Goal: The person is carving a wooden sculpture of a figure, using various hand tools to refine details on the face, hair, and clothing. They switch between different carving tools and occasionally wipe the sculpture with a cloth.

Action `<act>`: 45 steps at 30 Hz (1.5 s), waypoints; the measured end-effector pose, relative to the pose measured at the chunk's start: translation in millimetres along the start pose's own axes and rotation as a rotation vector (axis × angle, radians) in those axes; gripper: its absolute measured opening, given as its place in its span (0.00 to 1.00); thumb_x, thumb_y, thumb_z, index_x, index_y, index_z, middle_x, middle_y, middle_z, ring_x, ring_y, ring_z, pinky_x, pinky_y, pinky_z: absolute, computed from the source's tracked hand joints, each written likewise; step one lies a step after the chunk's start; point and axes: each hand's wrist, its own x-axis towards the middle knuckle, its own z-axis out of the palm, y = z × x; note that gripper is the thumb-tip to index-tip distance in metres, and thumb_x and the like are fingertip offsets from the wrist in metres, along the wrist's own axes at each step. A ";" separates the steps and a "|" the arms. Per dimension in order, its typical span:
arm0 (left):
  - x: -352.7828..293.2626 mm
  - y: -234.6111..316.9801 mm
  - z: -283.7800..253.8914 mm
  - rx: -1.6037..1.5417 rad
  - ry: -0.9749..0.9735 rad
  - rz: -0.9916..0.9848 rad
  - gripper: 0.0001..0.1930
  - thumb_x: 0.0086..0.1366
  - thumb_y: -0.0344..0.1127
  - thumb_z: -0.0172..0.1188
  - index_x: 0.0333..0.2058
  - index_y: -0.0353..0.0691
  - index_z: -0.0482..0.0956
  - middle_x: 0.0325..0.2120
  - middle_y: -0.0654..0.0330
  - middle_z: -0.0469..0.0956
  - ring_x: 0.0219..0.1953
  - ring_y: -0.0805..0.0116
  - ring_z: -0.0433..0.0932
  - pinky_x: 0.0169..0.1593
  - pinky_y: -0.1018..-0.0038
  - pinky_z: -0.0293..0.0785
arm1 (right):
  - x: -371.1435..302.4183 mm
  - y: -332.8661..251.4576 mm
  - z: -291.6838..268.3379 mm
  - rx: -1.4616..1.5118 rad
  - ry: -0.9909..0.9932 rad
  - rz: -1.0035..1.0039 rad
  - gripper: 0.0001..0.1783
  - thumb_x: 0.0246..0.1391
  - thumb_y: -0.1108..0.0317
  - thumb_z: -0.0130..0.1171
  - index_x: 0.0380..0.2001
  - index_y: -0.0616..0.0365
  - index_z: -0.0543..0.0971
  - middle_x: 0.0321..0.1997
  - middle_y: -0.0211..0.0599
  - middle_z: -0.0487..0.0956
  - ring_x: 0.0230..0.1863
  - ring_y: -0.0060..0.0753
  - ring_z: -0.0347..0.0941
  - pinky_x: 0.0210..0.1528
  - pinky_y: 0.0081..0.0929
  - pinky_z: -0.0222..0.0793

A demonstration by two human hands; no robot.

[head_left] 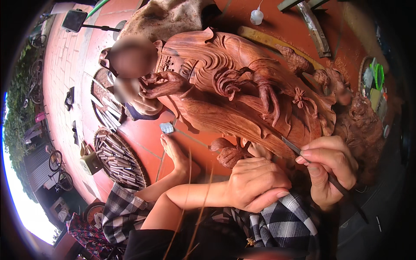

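Holding is done by the right hand (331, 171), at the lower right of the frame, where a slim dark tool (292, 146) is pinched narrowly between thumb and fingers. Its tip is pointed to the upper left over the near edge of the carving (208, 104); whether wood is touched cannot be told. The left hand (260, 182), right of the lower centre, is curled with its back turned up, just above checked cloth (288, 216); whether anything is held inside it cannot be told. The reddish-brown carving is laid slantwise from the upper centre to the right of the frame, its surface worked into flowing folds, a raised hand and a small knotted bow. Left of the lower centre a bare foot (173, 154) is set on the tiles (186, 138), and a blister pack (166, 128) is seen just beyond its toes. Farther left, a basket (145, 172) is filled with rods (119, 158), and an olive bag (90, 164) is placed close by. At the top, right of centre, a white bottle (256, 17) is stood on the floor. At the upper left a phone (74, 21) is mounted on an arm, and bicycles (60, 171) are parked along the far left.
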 end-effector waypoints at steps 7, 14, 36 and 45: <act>-10.3 0.2 8.7 -0.155 0.133 -0.142 0.08 0.63 0.33 0.62 0.29 0.35 0.76 0.22 0.57 0.76 0.22 0.60 0.77 0.27 0.70 0.70 | 3.6 -21.0 4.7 -0.151 -0.046 -0.002 0.07 0.58 0.72 0.59 0.36 0.65 0.82 0.35 0.47 0.82 0.37 0.39 0.80 0.39 0.29 0.77; -9.7 8.2 -1.3 -0.898 0.132 -0.519 0.19 0.75 0.47 0.48 0.40 0.32 0.74 0.31 0.57 0.79 0.36 0.70 0.78 0.42 0.72 0.74 | 1.4 -40.7 45.4 -0.631 -0.134 -0.252 0.12 0.54 0.82 0.58 0.43 0.72 0.79 0.40 0.51 0.82 0.41 0.48 0.82 0.40 0.33 0.82; -7.3 8.9 -2.2 -1.543 0.110 -0.550 0.23 0.78 0.45 0.39 0.59 0.32 0.65 0.55 0.53 0.72 0.58 0.68 0.69 0.64 0.72 0.61 | 2.3 -28.6 67.6 -0.817 -0.053 -0.298 0.09 0.59 0.77 0.55 0.38 0.71 0.82 0.38 0.48 0.83 0.44 0.47 0.83 0.46 0.34 0.79; -7.3 8.0 1.4 -1.575 0.118 -0.545 0.23 0.78 0.46 0.40 0.57 0.32 0.67 0.50 0.58 0.73 0.53 0.73 0.72 0.59 0.74 0.66 | 5.2 -29.0 65.6 -0.823 -0.041 -0.321 0.10 0.58 0.76 0.54 0.37 0.71 0.82 0.37 0.48 0.83 0.47 0.50 0.82 0.54 0.48 0.75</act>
